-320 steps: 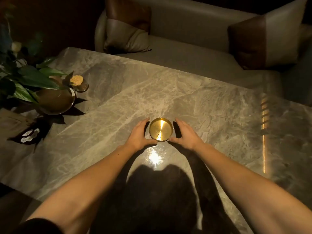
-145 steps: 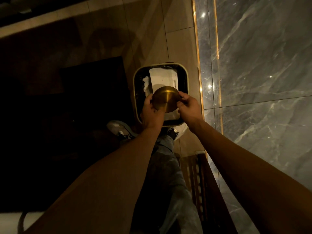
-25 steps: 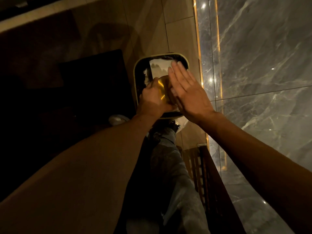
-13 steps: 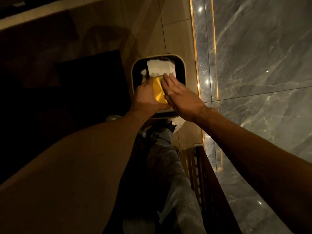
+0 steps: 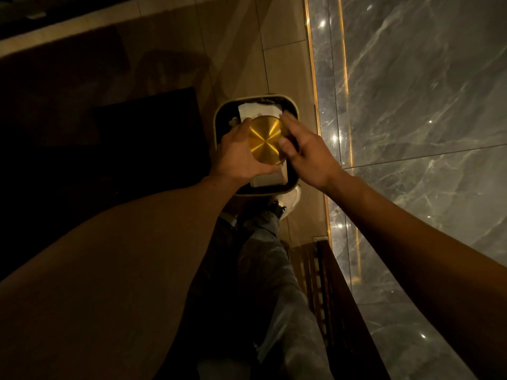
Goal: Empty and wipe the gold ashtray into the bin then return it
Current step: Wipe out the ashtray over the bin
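We hold the ashtray (image 5: 265,140) right over the bin (image 5: 219,122), its flat round face turned up at us. Our left hand (image 5: 236,154) wraps its left rim, fingers curled shut around it. Our right hand (image 5: 307,152) sits just beside the right edge, loosely open and holding nothing; whether it touches we cannot tell. The ashtray is brushed gold metal, a shallow disc. The bin is a rounded square, dark inside, with white paper (image 5: 260,109) below.

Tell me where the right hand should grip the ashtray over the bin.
Grip the ashtray by its free right rim, coming from the right. The left hand wraps the left edge, and the flat round face offers no purchase. The right hand is beside that rim.
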Tool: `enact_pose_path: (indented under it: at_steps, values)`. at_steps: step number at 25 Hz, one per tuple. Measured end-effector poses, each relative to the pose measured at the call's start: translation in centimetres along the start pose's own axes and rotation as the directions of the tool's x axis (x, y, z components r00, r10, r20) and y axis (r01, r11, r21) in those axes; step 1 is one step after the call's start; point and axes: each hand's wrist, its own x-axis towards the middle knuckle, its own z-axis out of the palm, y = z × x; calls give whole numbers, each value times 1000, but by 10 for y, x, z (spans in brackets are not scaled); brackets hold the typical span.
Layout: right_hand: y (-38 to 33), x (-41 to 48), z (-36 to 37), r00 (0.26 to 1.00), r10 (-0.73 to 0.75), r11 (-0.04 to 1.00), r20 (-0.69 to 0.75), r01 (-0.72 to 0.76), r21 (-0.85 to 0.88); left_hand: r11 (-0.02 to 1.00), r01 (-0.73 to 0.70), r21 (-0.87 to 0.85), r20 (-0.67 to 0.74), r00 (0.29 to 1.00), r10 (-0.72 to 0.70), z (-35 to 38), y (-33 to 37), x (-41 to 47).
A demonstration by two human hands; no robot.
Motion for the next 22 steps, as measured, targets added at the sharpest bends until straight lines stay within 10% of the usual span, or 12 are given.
enact_pose_path:
  at_steps: [11,17,22]
  values:
    - [-8,-6,-26,964,265,854,-24,-223,470,852,288,-437,246,950,-194,-3,22,-17]
    - [-16,-30,-43,958,285,752,-34,-201,628,511,484,-710,439,872,-216,-21,52,-31]
    - [-48,-51,-61,915,400,688,-57,-259,678,457,512,-727,463,857,-225,-48,79,-49]
